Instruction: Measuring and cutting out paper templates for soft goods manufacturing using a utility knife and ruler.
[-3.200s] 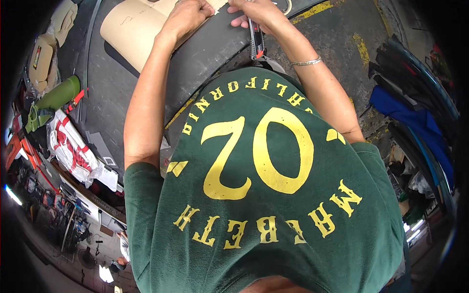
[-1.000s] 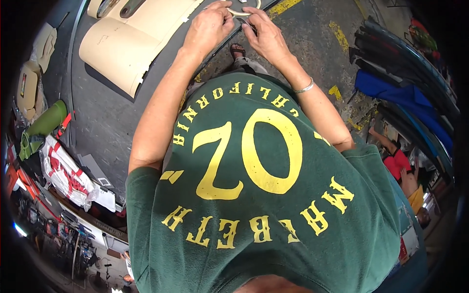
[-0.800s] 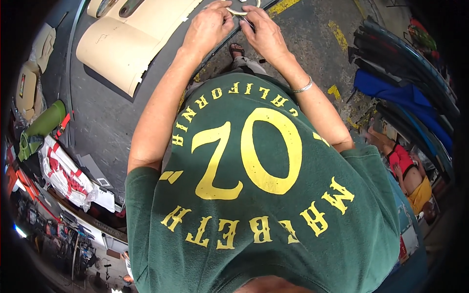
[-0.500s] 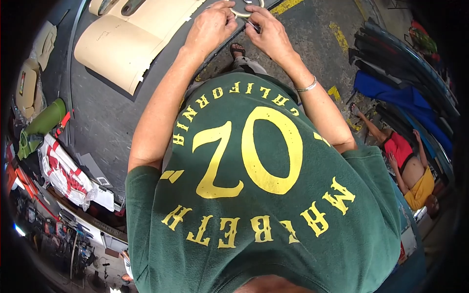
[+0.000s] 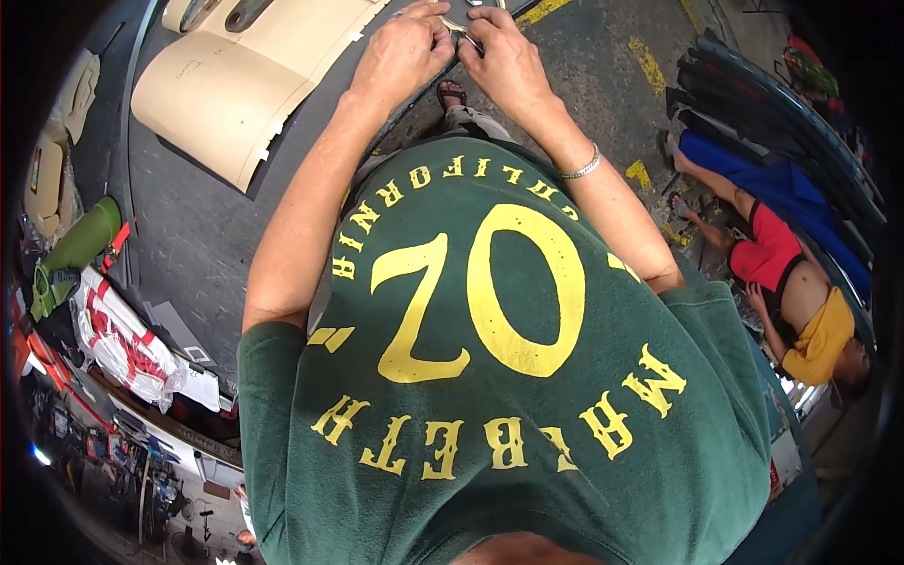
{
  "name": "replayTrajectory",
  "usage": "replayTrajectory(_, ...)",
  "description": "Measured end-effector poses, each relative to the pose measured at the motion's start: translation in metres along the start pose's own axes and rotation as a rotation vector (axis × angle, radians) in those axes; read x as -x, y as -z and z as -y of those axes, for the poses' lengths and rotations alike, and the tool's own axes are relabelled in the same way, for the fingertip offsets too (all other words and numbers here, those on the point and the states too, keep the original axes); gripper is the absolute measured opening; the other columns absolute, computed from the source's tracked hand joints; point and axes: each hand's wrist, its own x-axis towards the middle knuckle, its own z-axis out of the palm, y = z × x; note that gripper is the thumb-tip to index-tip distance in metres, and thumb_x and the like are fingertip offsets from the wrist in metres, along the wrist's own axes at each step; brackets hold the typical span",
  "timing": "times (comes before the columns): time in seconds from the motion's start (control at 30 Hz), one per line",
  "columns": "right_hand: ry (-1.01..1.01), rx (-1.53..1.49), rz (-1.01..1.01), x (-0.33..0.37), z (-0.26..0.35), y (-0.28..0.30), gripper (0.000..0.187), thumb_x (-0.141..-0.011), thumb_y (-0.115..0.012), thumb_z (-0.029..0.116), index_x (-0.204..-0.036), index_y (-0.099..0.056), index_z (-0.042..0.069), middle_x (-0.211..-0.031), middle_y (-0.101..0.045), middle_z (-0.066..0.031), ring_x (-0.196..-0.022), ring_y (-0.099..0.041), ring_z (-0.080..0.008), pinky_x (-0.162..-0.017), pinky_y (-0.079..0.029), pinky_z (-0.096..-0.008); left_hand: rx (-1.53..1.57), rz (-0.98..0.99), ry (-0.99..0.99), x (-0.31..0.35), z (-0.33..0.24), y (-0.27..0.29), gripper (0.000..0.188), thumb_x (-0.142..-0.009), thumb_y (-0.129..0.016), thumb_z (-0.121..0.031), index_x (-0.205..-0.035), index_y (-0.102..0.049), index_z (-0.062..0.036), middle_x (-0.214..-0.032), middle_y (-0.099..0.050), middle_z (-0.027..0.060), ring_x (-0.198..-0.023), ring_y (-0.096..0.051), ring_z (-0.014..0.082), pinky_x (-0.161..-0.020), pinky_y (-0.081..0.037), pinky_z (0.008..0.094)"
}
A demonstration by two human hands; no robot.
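At the top of the view my two hands meet over the edge of the dark table. My left hand (image 5: pixel 407 52), fingers closed in a pinch, grips a thin pale cream curved strip or ring (image 5: pixel 455 24), only partly visible. My right hand (image 5: pixel 506 61) is close beside it, thumb and fingers pinched on a small dark, shiny piece (image 5: pixel 474 43); its kind I cannot make out. Left of my left hand lies a large tan card sheet (image 5: pixel 221 99), its near end curled and its edge notched. A dark elongated metal tool (image 5: pixel 247 13) rests on it.
The dark grey table (image 5: pixel 193 235) runs along my left. A green roll (image 5: pixel 85 240) and a plastic-wrapped red-and-white bundle (image 5: pixel 122 334) lie at its left edge. At right, a person in red shorts (image 5: pixel 766 250) is near dark stacked sheets (image 5: pixel 753 108) and blue material (image 5: pixel 744 169).
My right hand has shifted left, closer to my left hand, and less of the cream ring shows. The view has moved slightly. At right, the other person has come further into view.
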Motion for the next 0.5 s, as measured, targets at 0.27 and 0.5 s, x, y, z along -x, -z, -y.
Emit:
replayTrajectory(0.27, 0.022, 0.218, 0.258, -0.011, -0.040, 0.006, 0.018, -0.092, -0.069, 0.017, -0.099, -0.068, 0.001, -0.114, -0.067, -0.0116, -0.101, -0.068, -0.0355, -0.086, -0.055, -0.0455, 0.017, -0.072, -0.002, 0.007, 0.008, 0.043, 0.020, -0.090, -0.066, -0.020, -0.090, -0.070, -0.0006, -0.108, -0.072, 0.0217, -0.104, -0.069, 0.0383, -0.095, -0.054, 0.0436)
replayTrajectory(0.5, 0.174, 0.206, -0.038, -0.060, -0.049, 0.039, 0.021, -0.091, -0.075, 0.022, -0.092, -0.071, 0.002, -0.105, -0.074, -0.0088, -0.084, -0.074, -0.0236, -0.074, -0.057, -0.0332, 0.009, 0.010, 0.482, 0.025, 0.054, 0.108, 0.026, -0.100, -0.066, -0.029, -0.110, -0.071, -0.0061, -0.110, -0.073, 0.0073, -0.096, -0.070, 0.0186, -0.084, -0.050, 0.0293)
